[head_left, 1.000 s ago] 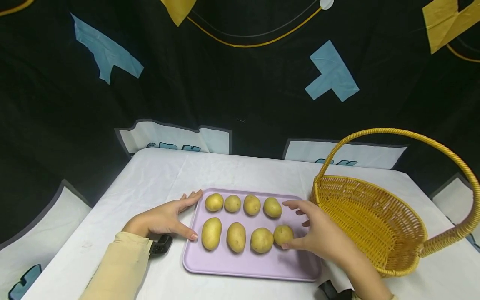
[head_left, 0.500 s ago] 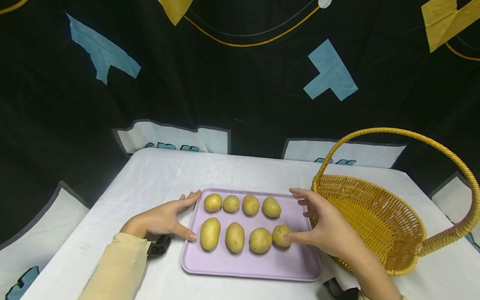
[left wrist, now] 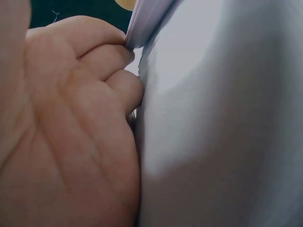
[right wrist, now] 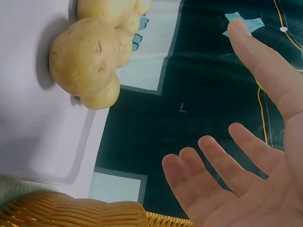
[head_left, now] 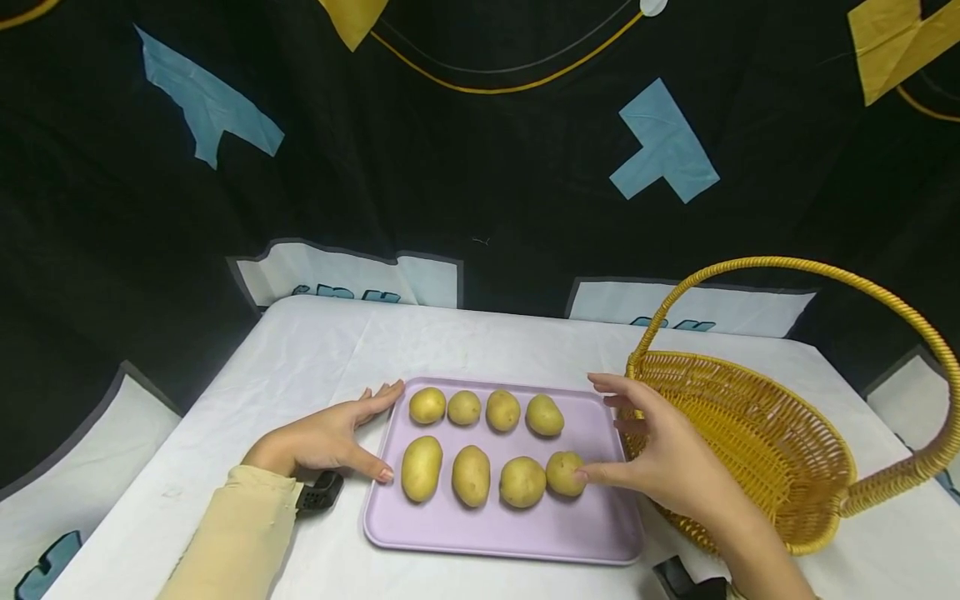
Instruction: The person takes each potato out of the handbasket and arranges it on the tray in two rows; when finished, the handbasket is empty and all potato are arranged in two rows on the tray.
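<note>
A lilac tray (head_left: 487, 533) on the table carries several potatoes in two rows. My left hand (head_left: 333, 433) rests at the tray's left edge, thumb spread from the fingers; in the left wrist view its fingertips meet the tray rim (left wrist: 149, 21). Over the tray's right end, my right hand (head_left: 667, 450) has its thumb and fingers parted, holding nothing. In the head view its thumb tip overlaps the rightmost front-row potato (head_left: 564, 473), but the right wrist view has a gap between that hand (right wrist: 236, 184) and the nearest potato (right wrist: 85, 56).
A yellow wicker basket (head_left: 731, 375) with a tall arched handle (head_left: 772, 262) stands right of the tray, close to its edge. White cloth (head_left: 480, 342) covers the table, and a dark printed curtain (head_left: 450, 183) hangs behind it.
My right hand has moved a little to the right, away from the potatoes and toward the basket, its thumb and fingers spreading wider. The left hand, tray and potatoes stay put.
</note>
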The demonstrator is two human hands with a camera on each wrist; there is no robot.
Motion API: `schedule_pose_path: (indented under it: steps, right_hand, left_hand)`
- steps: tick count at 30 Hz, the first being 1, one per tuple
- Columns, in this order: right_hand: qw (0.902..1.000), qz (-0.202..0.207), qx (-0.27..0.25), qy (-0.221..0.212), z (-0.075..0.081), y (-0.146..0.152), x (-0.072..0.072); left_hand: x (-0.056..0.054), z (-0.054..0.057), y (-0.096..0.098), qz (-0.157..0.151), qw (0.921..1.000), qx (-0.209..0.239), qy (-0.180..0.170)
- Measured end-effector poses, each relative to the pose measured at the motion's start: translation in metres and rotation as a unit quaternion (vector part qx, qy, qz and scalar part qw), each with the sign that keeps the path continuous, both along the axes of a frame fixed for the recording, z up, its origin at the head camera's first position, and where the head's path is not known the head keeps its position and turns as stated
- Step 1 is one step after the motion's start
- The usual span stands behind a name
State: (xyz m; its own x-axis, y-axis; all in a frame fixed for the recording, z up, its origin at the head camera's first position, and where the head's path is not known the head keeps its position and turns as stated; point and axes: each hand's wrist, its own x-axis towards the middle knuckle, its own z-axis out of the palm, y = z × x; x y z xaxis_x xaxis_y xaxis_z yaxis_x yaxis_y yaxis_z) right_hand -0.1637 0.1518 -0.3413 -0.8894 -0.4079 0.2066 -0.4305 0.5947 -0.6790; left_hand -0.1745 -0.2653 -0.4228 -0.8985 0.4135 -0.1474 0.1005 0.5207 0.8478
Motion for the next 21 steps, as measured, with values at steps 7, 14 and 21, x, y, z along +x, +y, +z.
schedule_pose_path:
  steps: [7, 14, 21]
  right_hand:
    - [0.9999, 0.007, 0.009, 0.01, 0.0023, 0.0011, -0.0017]
    - [0.9999, 0.008, 0.01, 0.011, 0.0018, 0.0013, -0.0011]
    - [0.9999, 0.01, 0.011, 0.005, 0.0003, 0.0006, -0.0011]
  left_hand:
    - [-0.0008, 0.0017, -0.0011, 0.001, 1.0, -0.006, 0.005]
    - [-0.0004, 0.001, -0.0019, 0.002, 1.0, -0.004, -0.001]
    - [-0.0021, -0.0004, -0.0007, 0.0, 1.0, -0.001, 0.002]
